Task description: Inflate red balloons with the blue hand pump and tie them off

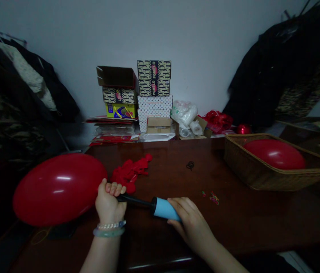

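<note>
My left hand [111, 201], with bracelets at the wrist, is closed around the neck of a large inflated red balloon [60, 189] and the black nozzle end of a hand pump. My right hand [191, 222] wraps round the light blue barrel of the pump [165, 209], which lies nearly level between the two hands. Just beyond my left hand, a heap of uninflated red balloons [131, 170] rests on the brown table [174, 163].
A wicker basket [264, 176] at the right holds another red balloon [275, 153]. Small colored bands [214, 198] and a dark coil [190, 165] lie on the table. Stacked boxes [154, 87] stand behind; clothes hang on both sides.
</note>
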{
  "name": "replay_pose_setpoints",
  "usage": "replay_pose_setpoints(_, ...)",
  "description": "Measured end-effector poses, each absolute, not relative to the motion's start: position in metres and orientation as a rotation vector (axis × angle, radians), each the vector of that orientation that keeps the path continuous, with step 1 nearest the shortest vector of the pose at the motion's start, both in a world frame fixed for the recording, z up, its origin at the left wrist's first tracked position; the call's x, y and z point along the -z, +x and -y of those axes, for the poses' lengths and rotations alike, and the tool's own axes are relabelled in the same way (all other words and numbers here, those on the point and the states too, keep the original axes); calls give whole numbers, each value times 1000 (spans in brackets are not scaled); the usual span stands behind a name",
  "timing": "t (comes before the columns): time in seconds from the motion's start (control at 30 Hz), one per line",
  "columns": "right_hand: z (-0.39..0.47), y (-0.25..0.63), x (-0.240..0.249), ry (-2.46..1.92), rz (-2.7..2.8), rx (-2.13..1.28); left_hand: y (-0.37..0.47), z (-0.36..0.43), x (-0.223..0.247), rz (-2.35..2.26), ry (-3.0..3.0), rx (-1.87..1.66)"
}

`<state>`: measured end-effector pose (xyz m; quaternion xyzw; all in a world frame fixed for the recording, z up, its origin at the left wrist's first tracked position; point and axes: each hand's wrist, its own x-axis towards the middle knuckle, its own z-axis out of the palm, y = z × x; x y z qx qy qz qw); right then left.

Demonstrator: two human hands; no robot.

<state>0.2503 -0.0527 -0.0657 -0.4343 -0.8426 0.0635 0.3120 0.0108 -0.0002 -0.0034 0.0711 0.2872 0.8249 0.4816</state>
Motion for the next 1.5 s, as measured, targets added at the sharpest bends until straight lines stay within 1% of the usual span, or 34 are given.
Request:
replay_pose_setpoints(0.23,55,250,67,-1172,2219,-200,-3,-2,5,-678,149,-2036)
replay_pose_setpoints(0.7,61,245,71,-1204,2183,-153,49,0,23,-680,191,-1899)
replay_pose_setpoints(0.83,60,245,70,-1215,2188,-176,56,1,22,-674,208,-1881)
replay_pose_setpoints(1.17,56,247,61,-1138,2224,-167,24,0,2,-699,205,-1965)
replay_pose_setpoints(1.33,54,255,62,-1129,2233,-99,6,-1,0,-693,159,-2013)
replay_pose_setpoints(1.5,55,256,66,-1167,2218,-82,9,-1,5,-702,160,-2014)
